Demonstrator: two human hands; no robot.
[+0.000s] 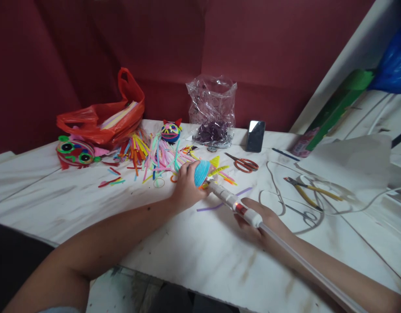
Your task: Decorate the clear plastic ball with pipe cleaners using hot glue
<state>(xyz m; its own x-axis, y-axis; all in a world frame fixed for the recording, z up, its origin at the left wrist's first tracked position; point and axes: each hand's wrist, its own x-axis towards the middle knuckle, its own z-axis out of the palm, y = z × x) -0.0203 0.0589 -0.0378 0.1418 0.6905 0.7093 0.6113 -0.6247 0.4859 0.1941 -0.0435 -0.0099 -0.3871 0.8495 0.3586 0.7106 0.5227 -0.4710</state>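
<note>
My left hand (186, 187) is closed round a small craft piece (202, 172) wrapped in bright blue pipe cleaner, with yellow pieces (215, 161) sticking out at its right. In my right hand (263, 219) is a white hot glue gun (226, 198) with a red light glowing near its back. A long clear glue stick (304, 263) runs out behind it along my forearm. The gun's nozzle meets the craft piece's lower right side; whether it touches is hard to see. A purple pipe cleaner (207, 209) lies on the table beneath the gun.
Behind my left hand lie many coloured pipe cleaners (157, 152), two finished craft faces (77, 152) and a red plastic bag (105, 126). At the back stand a clear bag (213, 113) and a phone (255, 136). Red-handled scissors (246, 164), yellow pliers (306, 195) and a cord (275, 178) lie rightward.
</note>
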